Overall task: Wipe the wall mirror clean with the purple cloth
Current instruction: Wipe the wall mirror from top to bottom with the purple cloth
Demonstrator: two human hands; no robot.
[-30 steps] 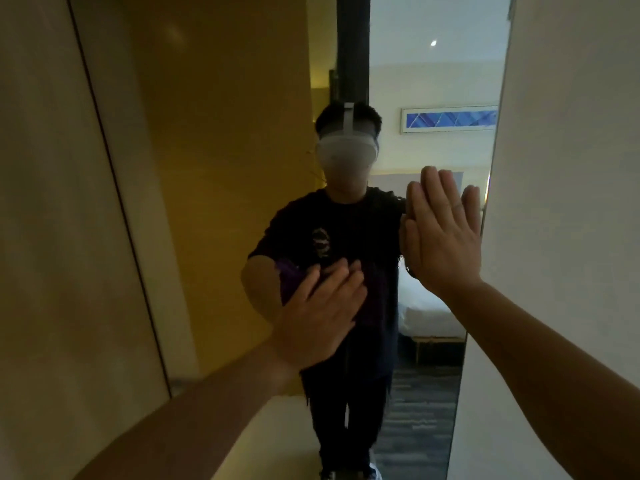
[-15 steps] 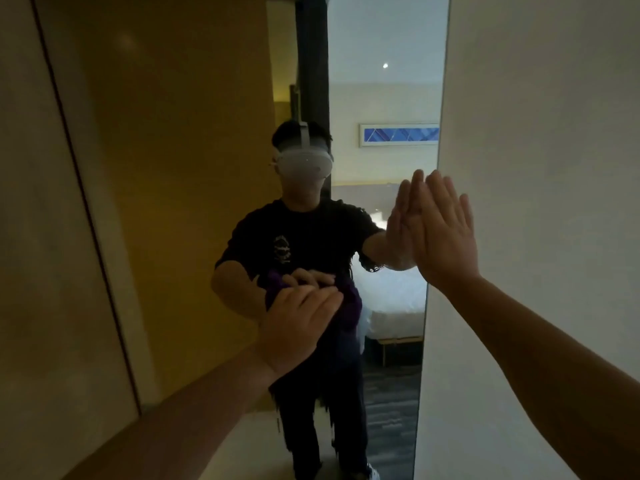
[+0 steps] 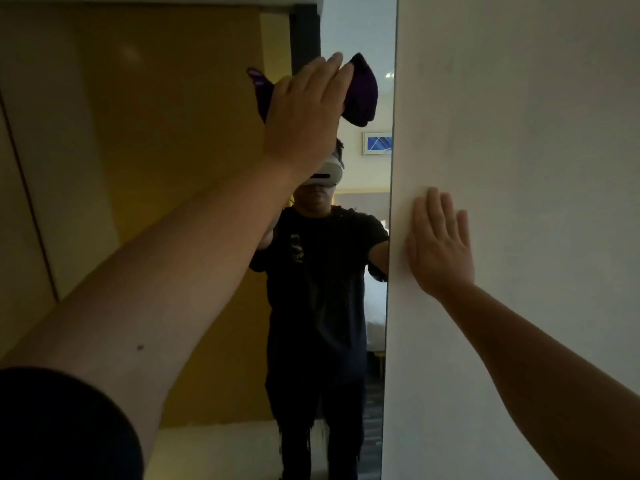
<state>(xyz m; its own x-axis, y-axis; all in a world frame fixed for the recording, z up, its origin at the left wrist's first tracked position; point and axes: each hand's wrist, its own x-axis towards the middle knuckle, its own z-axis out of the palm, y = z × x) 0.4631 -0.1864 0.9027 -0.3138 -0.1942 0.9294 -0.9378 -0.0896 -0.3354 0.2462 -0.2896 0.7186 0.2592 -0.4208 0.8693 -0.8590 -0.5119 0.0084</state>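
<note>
The left hand [image 3: 304, 112] covers the middle of the purple cloth [image 3: 362, 90], so only its ends show. The wall mirror [image 3: 207, 133] runs past the frame's left and bottom edges.

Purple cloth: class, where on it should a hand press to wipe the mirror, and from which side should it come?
Press on the bunched middle of the purple cloth, from the front, square to the mirror. The left hand does this with flat fingers, loose ends spilling out either side. The right hand braces on the wall.
</note>
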